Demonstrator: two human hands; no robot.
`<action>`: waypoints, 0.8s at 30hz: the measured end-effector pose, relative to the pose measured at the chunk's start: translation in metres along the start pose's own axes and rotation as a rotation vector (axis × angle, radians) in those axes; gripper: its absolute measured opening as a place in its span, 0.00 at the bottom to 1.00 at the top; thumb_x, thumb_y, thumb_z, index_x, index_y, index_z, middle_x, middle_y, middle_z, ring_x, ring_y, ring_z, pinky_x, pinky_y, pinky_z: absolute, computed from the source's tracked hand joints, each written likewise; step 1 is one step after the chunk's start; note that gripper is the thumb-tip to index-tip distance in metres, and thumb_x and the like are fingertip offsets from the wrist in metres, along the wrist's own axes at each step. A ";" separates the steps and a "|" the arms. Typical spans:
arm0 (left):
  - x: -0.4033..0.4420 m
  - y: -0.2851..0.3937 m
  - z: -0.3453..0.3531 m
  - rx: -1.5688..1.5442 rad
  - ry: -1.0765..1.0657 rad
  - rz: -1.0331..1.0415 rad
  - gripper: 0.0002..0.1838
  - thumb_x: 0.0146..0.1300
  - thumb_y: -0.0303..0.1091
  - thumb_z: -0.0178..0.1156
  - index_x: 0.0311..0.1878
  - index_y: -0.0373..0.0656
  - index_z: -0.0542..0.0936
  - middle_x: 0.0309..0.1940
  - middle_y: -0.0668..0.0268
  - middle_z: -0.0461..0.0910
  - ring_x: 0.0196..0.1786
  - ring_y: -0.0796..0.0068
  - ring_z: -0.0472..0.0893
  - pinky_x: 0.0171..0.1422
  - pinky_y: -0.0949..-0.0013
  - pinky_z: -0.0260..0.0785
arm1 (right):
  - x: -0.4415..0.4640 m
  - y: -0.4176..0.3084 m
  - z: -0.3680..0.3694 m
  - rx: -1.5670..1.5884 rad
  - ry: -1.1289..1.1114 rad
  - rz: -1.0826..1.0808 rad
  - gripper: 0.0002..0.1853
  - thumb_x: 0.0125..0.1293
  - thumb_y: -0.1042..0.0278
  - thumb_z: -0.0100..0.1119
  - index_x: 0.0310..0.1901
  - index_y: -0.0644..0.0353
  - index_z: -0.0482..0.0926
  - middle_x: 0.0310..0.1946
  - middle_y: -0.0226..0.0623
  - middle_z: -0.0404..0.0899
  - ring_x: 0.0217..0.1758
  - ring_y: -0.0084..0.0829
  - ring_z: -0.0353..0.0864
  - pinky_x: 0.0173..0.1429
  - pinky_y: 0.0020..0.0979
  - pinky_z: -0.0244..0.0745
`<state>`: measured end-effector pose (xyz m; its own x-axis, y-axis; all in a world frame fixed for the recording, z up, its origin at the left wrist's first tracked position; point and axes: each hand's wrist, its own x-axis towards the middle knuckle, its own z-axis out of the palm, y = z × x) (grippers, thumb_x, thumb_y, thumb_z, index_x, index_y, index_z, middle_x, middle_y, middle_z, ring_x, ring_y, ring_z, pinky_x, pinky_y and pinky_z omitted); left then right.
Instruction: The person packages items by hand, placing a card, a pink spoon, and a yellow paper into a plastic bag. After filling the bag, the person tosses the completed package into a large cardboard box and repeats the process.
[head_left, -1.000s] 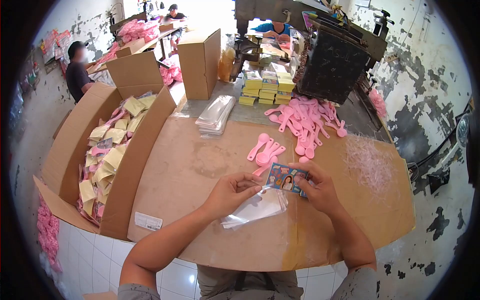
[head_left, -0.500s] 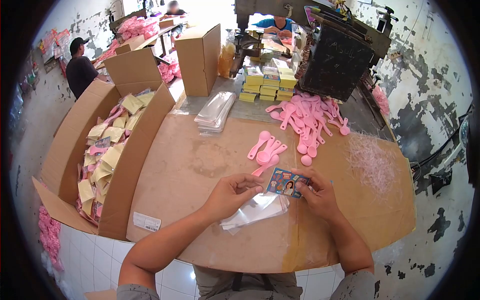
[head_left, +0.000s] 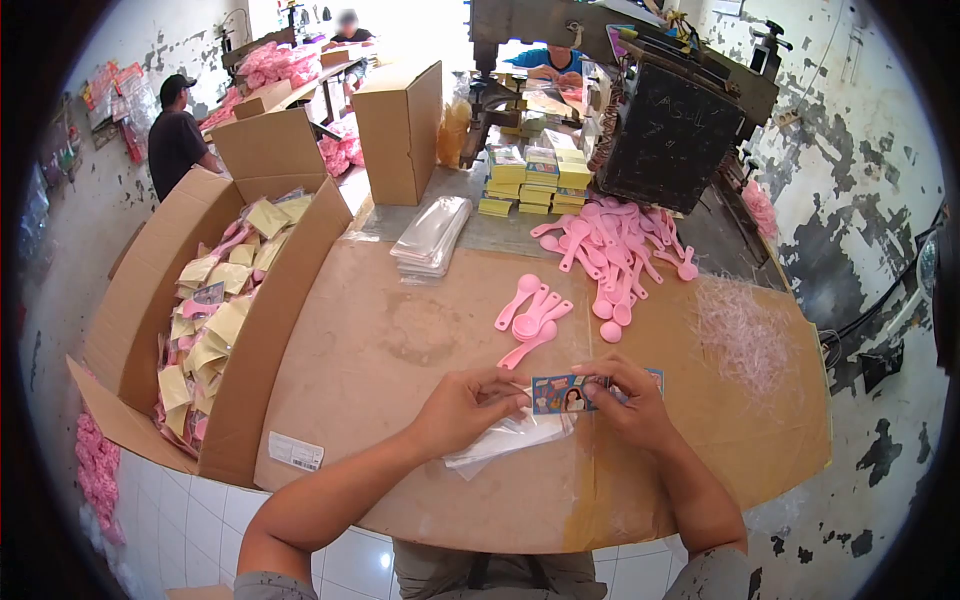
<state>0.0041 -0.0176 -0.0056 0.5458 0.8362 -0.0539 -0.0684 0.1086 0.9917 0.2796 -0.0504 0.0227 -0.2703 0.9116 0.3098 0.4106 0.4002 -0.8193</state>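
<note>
My right hand (head_left: 632, 402) grips a blue printed card (head_left: 555, 395) with a picture of a person on it, thumb on its face. At the card's left edge, my left hand (head_left: 475, 405) is closed in a pinch, apparently on the opening of a clear bag. Beneath both hands lie clear plastic bags (head_left: 510, 440) on the cardboard sheet (head_left: 380, 350). A few pink spoons (head_left: 530, 325) rest just beyond my hands, and a larger heap of pink spoons (head_left: 620, 250) lies farther back.
An open carton (head_left: 240, 370) of packed pieces stands left. Behind are a bag stack (head_left: 432, 235), card stacks (head_left: 535, 175), a closed box (head_left: 398, 130) and a black machine (head_left: 670, 135). Plastic shreds (head_left: 745, 330) lie right. A person (head_left: 177, 140) is at the far left; others sit behind.
The card has come down and turned more level, its left edge now against my left fingers. Both hands have moved slightly toward me. The far-left person has shifted right.
</note>
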 end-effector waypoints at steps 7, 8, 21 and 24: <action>-0.007 0.008 0.004 0.453 -0.038 0.270 0.21 0.71 0.30 0.69 0.65 0.41 0.82 0.44 0.55 0.90 0.43 0.72 0.89 0.50 0.68 0.81 | -0.001 -0.004 0.013 0.074 -0.053 0.090 0.17 0.69 0.74 0.69 0.59 0.58 0.85 0.46 0.33 0.85 0.44 0.21 0.81 0.46 0.26 0.75; -0.008 0.008 0.005 0.441 -0.042 0.247 0.21 0.70 0.31 0.69 0.65 0.41 0.81 0.44 0.55 0.90 0.43 0.72 0.89 0.50 0.68 0.81 | -0.003 -0.006 0.015 0.130 -0.046 0.183 0.17 0.69 0.73 0.70 0.59 0.59 0.85 0.46 0.32 0.85 0.44 0.19 0.81 0.45 0.25 0.75; -0.006 -0.003 0.009 0.125 -0.031 0.152 0.22 0.74 0.25 0.65 0.69 0.36 0.76 0.49 0.58 0.88 0.50 0.76 0.87 0.53 0.69 0.83 | -0.002 -0.014 0.028 0.057 -0.067 0.025 0.15 0.68 0.78 0.69 0.55 0.65 0.84 0.44 0.35 0.83 0.47 0.22 0.81 0.47 0.24 0.75; -0.009 0.012 0.011 0.031 -0.044 0.009 0.21 0.75 0.22 0.63 0.68 0.31 0.75 0.55 0.57 0.86 0.57 0.75 0.85 0.62 0.70 0.80 | -0.005 -0.001 0.034 0.265 0.008 0.142 0.14 0.67 0.79 0.69 0.53 0.67 0.84 0.44 0.35 0.82 0.46 0.24 0.81 0.48 0.25 0.75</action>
<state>0.0077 -0.0299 0.0078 0.5818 0.8124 -0.0405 -0.0479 0.0840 0.9953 0.2506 -0.0592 0.0056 -0.2189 0.9579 0.1857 0.2024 0.2308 -0.9517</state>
